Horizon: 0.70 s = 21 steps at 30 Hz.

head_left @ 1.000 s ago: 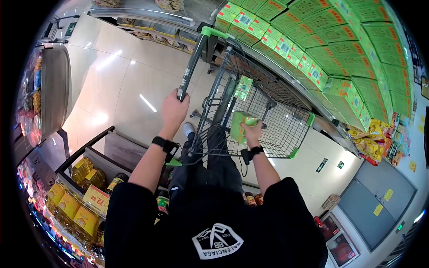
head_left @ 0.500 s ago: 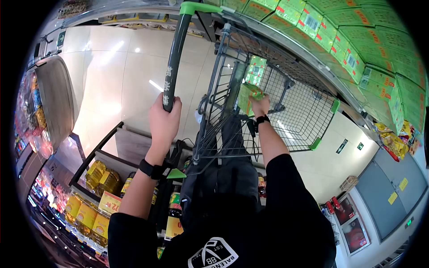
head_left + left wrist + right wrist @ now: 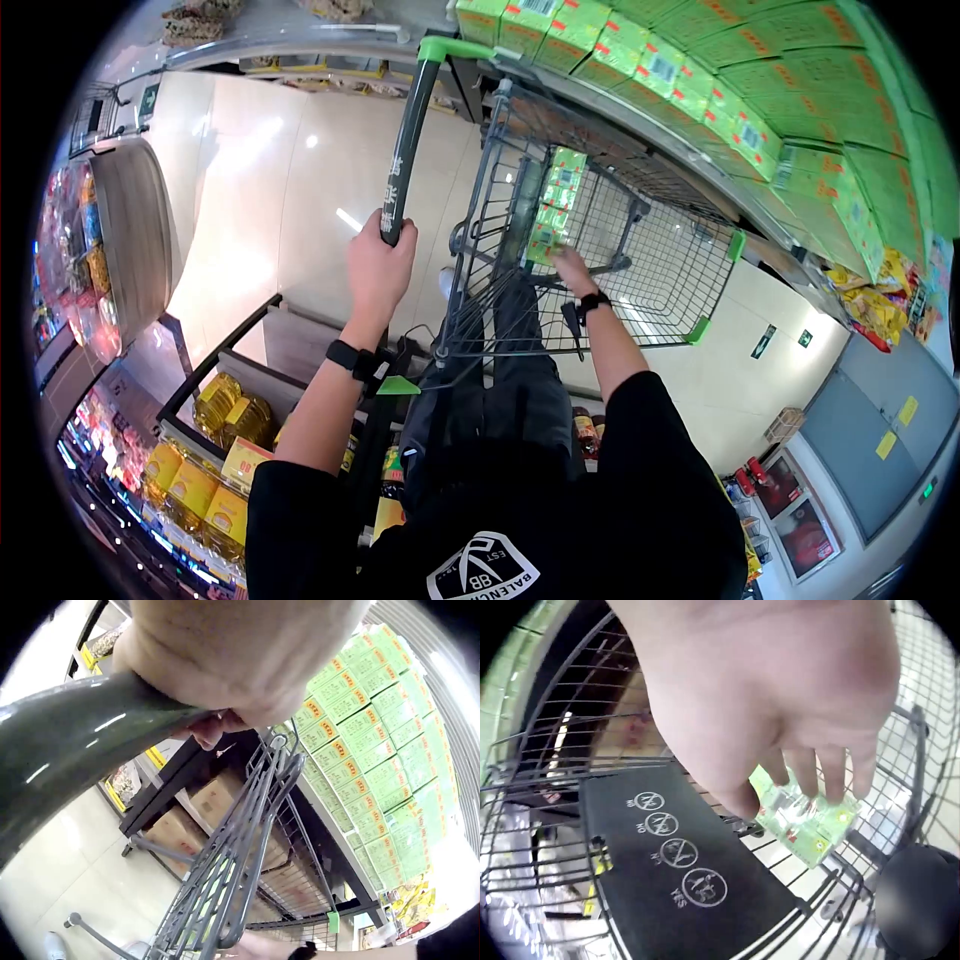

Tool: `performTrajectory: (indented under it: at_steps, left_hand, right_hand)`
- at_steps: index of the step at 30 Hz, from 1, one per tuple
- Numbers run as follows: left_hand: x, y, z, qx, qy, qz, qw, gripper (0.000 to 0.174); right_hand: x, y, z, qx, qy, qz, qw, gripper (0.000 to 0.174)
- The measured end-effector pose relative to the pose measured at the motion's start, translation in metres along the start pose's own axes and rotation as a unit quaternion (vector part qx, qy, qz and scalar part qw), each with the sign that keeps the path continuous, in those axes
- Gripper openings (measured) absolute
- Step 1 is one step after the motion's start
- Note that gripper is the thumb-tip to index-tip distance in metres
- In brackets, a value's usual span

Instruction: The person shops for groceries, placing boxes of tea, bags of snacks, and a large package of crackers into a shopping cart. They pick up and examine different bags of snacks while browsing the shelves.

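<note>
My left hand [image 3: 381, 266] grips the dark handle [image 3: 404, 160] of a wire shopping cart [image 3: 640, 290]; in the left wrist view its fingers curl round the bar. Inside the cart, beside the handle-end panel, green boxes [image 3: 565, 180] with red and white markings lie in a row. Right at the near end of that row is my right hand [image 3: 572, 270]. In the right wrist view its fingers hang fairly straight over a green box [image 3: 810, 832], the thumb apart at the box's left side.
Stacked green cartons [image 3: 800, 110] fill the shelf along the cart's far side. Oil bottles [image 3: 235, 410] stand on a rack at the left, near my left forearm. A wooden-sided display [image 3: 130, 240] is farther left. Grey doors [image 3: 880, 390] are at the right.
The green box in my right hand has moved down into the cart, into line with the one there. My right fingers have loosened from it. My left hand keeps its hold on the handle.
</note>
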<state>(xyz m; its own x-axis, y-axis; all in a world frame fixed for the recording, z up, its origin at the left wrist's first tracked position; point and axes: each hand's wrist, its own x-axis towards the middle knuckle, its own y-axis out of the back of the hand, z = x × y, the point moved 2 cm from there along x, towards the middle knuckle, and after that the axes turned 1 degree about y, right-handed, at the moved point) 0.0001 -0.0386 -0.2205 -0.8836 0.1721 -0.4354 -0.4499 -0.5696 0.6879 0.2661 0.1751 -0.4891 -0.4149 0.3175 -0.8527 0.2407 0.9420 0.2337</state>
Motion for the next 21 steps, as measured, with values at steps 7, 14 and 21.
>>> performTrajectory:
  at_steps: [7, 14, 21]
  left_hand:
    - [-0.001, 0.001, -0.005, -0.011, -0.057, 0.012, 0.998, 0.029]
    - [0.000, 0.004, -0.013, 0.005, -0.106, 0.005, 0.994, 0.036]
    - [-0.001, -0.001, -0.049, -0.009, -0.317, -0.015, 0.948, 0.057]
  right_hand:
    - [-0.168, 0.008, 0.055, -0.023, 0.237, 0.257, 0.936, 0.027]
    - [-0.354, -0.022, 0.193, -0.048, 0.097, 0.294, 0.950, 0.029]
    - [-0.393, -0.113, 0.433, 0.157, -0.054, 0.368, 0.915, 0.046]
